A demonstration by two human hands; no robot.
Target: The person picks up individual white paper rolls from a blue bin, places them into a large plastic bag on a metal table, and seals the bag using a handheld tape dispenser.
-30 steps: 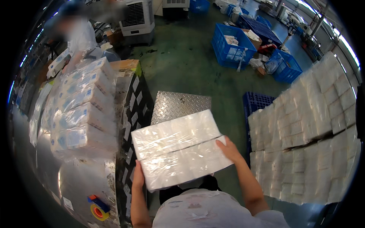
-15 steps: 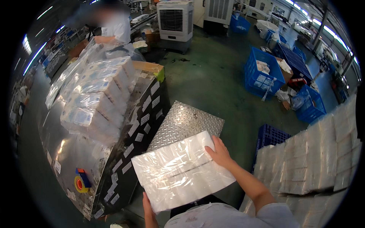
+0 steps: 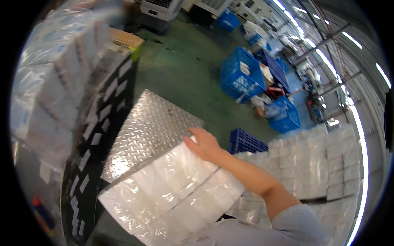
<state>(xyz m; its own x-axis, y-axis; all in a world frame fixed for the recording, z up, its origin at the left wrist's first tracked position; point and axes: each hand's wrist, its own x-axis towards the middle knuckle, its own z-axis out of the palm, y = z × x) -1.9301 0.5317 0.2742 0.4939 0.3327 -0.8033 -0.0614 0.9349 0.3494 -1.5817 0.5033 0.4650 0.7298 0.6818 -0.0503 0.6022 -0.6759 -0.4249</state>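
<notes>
A large clear-plastic-wrapped pack of white bundles (image 3: 164, 197) is held in front of my body, tilted, with a dark seam running across it. My right hand (image 3: 204, 144) grips its far right corner, the fingers curled over the edge. My left hand is out of sight; the near left part of the pack reaches the lower edge of the view. Just beyond the pack lies a silver diamond-plate metal platform (image 3: 154, 123), partly covered by it.
Wrapped packs (image 3: 53, 82) stand on the worktable at left, near a blurred tape dispenser (image 3: 43, 213). Stacked wrapped packs (image 3: 308, 168) rise at right beside a dark blue pallet (image 3: 246, 142). Blue crates (image 3: 242, 76) and an air cooler (image 3: 160, 10) stand farther off.
My view has swung to the right. The pack has come nearer and tilted, its far edge now over the platform's near part. My left hand has dropped out of view.
</notes>
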